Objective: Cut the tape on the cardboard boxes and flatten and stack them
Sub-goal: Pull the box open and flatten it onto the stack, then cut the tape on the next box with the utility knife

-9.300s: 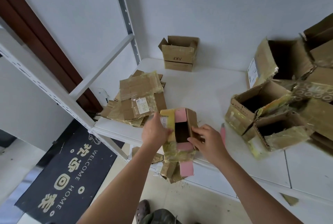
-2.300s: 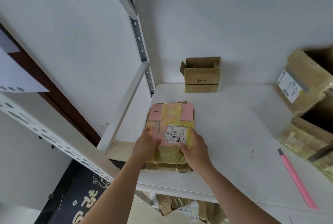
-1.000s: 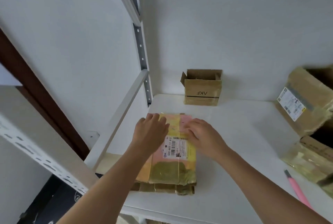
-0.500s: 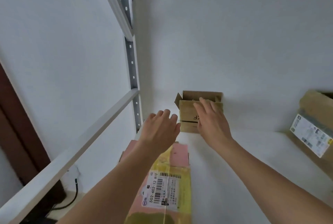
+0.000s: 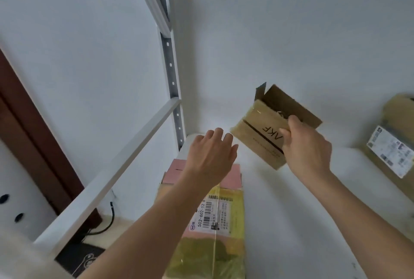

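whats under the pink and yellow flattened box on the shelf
The flattened pink and yellow box lies on the white shelf. A brown cardboard edge peeks out at its left. The left arm covers part of it, so nothing more can be made out.

The right hand (image 5: 307, 151) is gripping 1 small open cardboard box (image 5: 266, 126), holding it tilted and lifted off the white shelf (image 5: 291, 211). The left hand (image 5: 210, 157) is hovering with relaxed fingers just left of that box, above the flattened pink-and-yellow box (image 5: 215, 222) lying beneath its wrist. Another labelled box (image 5: 394, 144) is sitting well right of the right hand.
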Demonstrator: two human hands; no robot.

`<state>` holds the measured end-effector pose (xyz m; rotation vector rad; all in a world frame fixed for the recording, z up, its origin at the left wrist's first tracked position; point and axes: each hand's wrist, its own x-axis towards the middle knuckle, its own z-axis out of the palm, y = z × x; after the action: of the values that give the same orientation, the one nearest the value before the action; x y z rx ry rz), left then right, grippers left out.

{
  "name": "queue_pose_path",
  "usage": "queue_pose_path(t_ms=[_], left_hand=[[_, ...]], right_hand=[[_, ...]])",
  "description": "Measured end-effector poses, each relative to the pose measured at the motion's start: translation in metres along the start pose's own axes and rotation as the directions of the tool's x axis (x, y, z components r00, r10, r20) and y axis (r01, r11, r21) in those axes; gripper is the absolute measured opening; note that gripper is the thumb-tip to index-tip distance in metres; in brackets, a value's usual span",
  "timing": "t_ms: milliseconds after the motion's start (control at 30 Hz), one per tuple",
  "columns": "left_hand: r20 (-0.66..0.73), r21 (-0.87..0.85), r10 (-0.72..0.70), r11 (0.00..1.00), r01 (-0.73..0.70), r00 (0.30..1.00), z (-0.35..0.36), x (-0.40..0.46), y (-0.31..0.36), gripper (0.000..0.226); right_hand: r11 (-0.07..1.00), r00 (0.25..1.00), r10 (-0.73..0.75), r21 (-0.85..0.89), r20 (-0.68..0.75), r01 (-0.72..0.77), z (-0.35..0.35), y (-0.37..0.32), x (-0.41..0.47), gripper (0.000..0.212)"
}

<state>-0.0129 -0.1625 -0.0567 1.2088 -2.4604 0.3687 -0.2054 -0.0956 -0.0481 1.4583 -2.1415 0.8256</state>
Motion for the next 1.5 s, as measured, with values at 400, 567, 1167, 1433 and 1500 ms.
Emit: queue_pose_path(t_ms=[400, 567, 1167, 1433, 1500], left_hand=[[0.442, -0.851, -0.157, 0.239, 0.468, 0.883, -0.073, -0.105, 0.074, 0.043], [0.502, -0.787, -0.201, 0.297, 0.541, 0.841, -0.093, -0.135, 0.117, 0.063], [0.671, -0.496, -0.433, 0.341, 0.799, 0.601, -0.089, -0.161, 0.221, 0.061], [0.752, -0.551, -0.411, 0.038, 0.834, 0.516, -0.094, -0.162, 0.230, 0.064], [0.745, -0.564, -0.420, 0.019, 0.825, 0.519, -0.094, -0.163, 0.230, 0.063]], right_hand=[[-0.078, 0.494, 0.288, 0.534, 0.820, -0.842, -0.109, 0.032, -0.154, 0.017], [0.550, 0.625, 0.370, 0.380, 0.688, -0.744, -0.112, 0.042, -0.186, 0.013], [0.870, 0.757, 0.083, 0.324, 0.648, -0.372, -0.170, 0.143, -0.194, 0.037], [0.651, 0.901, -0.071, 0.704, 0.429, -0.284, -0.191, 0.112, -0.141, 0.032], [0.529, 0.893, -0.144, 0.796, 0.427, -0.296, -0.186, 0.103, -0.137, 0.010]])
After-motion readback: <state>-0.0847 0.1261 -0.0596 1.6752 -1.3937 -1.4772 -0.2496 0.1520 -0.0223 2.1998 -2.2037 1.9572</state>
